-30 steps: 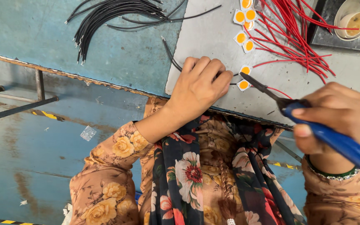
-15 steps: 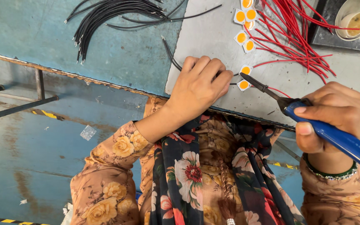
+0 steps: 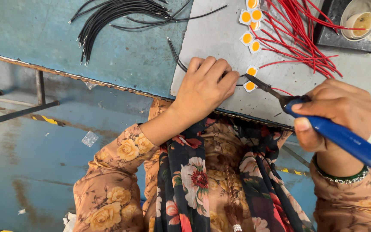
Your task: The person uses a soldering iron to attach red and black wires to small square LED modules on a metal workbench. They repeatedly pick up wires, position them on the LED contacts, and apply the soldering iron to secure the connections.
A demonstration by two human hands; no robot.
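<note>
Head cam, going left to right: bundle of black wires (image 3: 108, 17) lying on the blue bench, then the left hand (image 3: 205, 88) curled knuckles-up on the grey plate (image 3: 220, 38), pinning a black wire (image 3: 174, 56). The yellow LED chip (image 3: 250, 86) sits just beside its fingertips, soldering iron (image 3: 323, 124) tip touching it, right hand (image 3: 338, 114) wrapped tight around the blue handle. Red wires (image 3: 301, 34) piled behind.

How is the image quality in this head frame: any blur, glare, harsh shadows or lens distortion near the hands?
Head view: even, soft light, no harsh shadows; the left hand, the right hand and the soldering iron are sharp, with no motion blur. No strong glare on the grey plate. The blue bench edge bows, suggesting wide-angle distortion. The iron's handle is cropped at the right border.
</note>
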